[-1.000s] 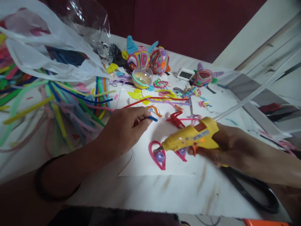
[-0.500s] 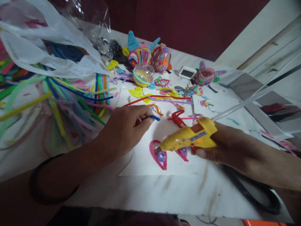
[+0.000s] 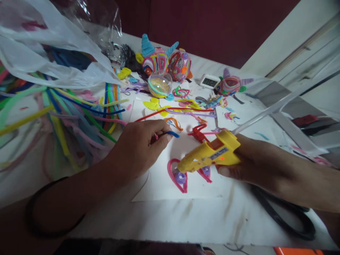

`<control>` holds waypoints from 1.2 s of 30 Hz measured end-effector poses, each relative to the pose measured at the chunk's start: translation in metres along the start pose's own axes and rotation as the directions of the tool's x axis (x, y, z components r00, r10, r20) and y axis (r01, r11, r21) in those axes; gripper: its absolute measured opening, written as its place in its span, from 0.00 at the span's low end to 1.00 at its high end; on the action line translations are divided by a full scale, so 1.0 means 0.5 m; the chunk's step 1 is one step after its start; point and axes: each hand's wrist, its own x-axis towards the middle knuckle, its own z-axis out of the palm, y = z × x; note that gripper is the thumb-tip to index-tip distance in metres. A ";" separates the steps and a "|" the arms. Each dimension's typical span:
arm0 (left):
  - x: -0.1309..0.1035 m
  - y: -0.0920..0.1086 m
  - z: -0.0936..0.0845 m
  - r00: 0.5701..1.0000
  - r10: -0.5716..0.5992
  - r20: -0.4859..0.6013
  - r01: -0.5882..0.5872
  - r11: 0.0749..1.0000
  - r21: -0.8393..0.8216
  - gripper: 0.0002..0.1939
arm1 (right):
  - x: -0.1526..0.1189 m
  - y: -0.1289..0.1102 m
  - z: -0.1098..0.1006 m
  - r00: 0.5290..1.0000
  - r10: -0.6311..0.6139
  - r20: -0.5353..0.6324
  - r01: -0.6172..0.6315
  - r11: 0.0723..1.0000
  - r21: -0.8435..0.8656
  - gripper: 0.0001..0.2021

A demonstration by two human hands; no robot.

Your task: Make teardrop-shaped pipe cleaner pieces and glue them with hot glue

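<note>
Head camera: I see a white table (image 3: 202,221) below a dark red wall (image 3: 202,28). My right hand (image 3: 248,164) is wrapped round one yellow glue gun (image 3: 203,156), its nozzle over one of two pink teardrops (image 3: 169,173) on white paper (image 3: 156,187); my left hand (image 3: 139,147) pinches one blue pipe cleaner (image 3: 174,134).

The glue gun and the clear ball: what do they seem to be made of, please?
The glue gun looks like moulded plastic, fairly matte: an opaque, evenly yellow shell. The clear ball seems glossy plastic, possibly glass: see-through with bright highlights.
</note>
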 end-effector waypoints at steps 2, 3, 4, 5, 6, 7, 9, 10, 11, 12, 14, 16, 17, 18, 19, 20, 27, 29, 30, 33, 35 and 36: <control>0.000 -0.002 0.000 1.000 0.020 -0.012 -0.020 1.000 -0.004 0.09 | 0.001 -0.002 -0.002 1.000 -0.003 -0.005 0.003 1.000 -0.023 0.15; 0.000 -0.003 0.000 0.999 0.027 -0.016 -0.027 1.000 -0.006 0.08 | 0.001 -0.002 -0.003 1.000 -0.011 -0.016 0.011 1.000 -0.029 0.14; 0.000 -0.004 0.000 0.999 0.031 -0.019 -0.031 0.999 -0.005 0.08 | 0.001 -0.002 -0.003 0.999 -0.022 -0.024 0.021 0.999 -0.034 0.14; 0.000 -0.005 0.000 0.999 0.033 -0.021 -0.033 0.999 -0.004 0.08 | 0.001 -0.002 -0.003 0.999 -0.036 -0.027 0.035 0.999 -0.040 0.14; 0.000 -0.006 0.000 0.999 0.031 -0.020 -0.031 1.000 -0.003 0.07 | 0.001 -0.003 -0.003 0.998 -0.047 -0.035 0.045 0.998 -0.047 0.14; 0.000 -0.006 0.000 0.999 0.027 -0.019 -0.027 1.000 -0.002 0.07 | 0.002 -0.003 -0.003 0.998 -0.055 -0.037 0.053 0.997 -0.058 0.14; 0.000 -0.006 0.000 1.000 0.019 -0.013 -0.019 1.000 -0.002 0.07 | 0.003 -0.004 -0.002 0.996 -0.072 -0.052 0.068 0.995 -0.070 0.13; 0.001 -0.005 0.000 1.000 0.018 -0.012 -0.018 1.000 -0.001 0.07 | 0.004 -0.005 -0.002 0.996 -0.076 -0.057 0.071 0.995 -0.074 0.13; 0.001 -0.004 0.000 1.000 0.019 -0.014 -0.019 1.000 0.001 0.07 | 0.004 -0.005 -0.002 0.995 -0.081 -0.059 0.077 0.994 -0.075 0.13; 0.001 -0.004 -0.001 1.000 0.022 -0.014 -0.022 1.000 0.005 0.07 | 0.004 -0.005 -0.002 0.995 -0.081 -0.057 0.076 0.994 -0.077 0.13; 0.001 -0.003 -0.001 0.999 0.028 -0.017 -0.027 1.000 0.013 0.07 | 0.004 -0.004 -0.003 0.996 -0.074 -0.048 0.070 0.994 -0.080 0.13; 0.000 -0.003 -0.001 0.999 0.033 -0.019 -0.032 0.999 0.020 0.07 | 0.002 -0.002 -0.004 0.998 -0.052 -0.043 0.048 0.995 -0.085 0.13; 0.000 -0.003 -0.001 0.999 0.037 -0.019 -0.037 0.999 0.020 0.07 | 0.001 -0.001 -0.004 0.998 -0.043 -0.042 0.039 0.996 -0.086 0.13; 0.000 -0.004 -0.001 0.999 0.043 -0.022 -0.043 0.999 0.016 0.07 | 0.001 0.000 -0.004 0.999 -0.037 -0.035 0.034 0.995 -0.089 0.14; 0.000 -0.004 0.000 0.998 0.051 -0.026 -0.050 0.999 0.009 0.07 | 0.000 0.001 -0.004 0.999 -0.033 -0.023 0.031 0.995 -0.095 0.14; 0.000 -0.004 0.000 0.998 0.058 -0.027 -0.058 0.998 0.001 0.06 | 0.000 0.001 -0.004 0.999 -0.034 -0.015 0.033 0.994 -0.104 0.14; -0.001 -0.005 0.004 0.995 0.079 -0.054 -0.080 0.997 -0.022 0.07 | 0.002 -0.001 -0.002 0.994 -0.098 -0.042 0.091 0.985 -0.147 0.13; 0.000 -0.004 0.003 0.995 0.080 -0.051 -0.081 0.997 -0.020 0.07 | 0.003 -0.002 -0.004 0.993 -0.110 -0.053 0.100 0.982 -0.158 0.13; 0.000 -0.003 0.002 0.996 0.079 -0.050 -0.080 0.997 -0.020 0.07 | 0.003 -0.003 -0.005 0.993 -0.108 -0.054 0.098 0.982 -0.164 0.13; -0.001 -0.002 0.001 0.995 0.082 -0.049 -0.083 0.996 -0.024 0.07 | 0.002 -0.003 -0.008 0.994 -0.096 -0.056 0.084 0.979 -0.186 0.12; -0.002 -0.003 0.002 0.996 0.083 -0.046 -0.084 0.996 -0.027 0.07 | 0.001 -0.003 -0.007 0.991 -0.114 -0.063 0.099 0.974 -0.204 0.12; -0.003 -0.003 0.002 0.996 0.082 -0.045 -0.083 0.996 -0.027 0.07 | 0.001 -0.002 -0.006 0.990 -0.118 -0.074 0.099 0.971 -0.217 0.12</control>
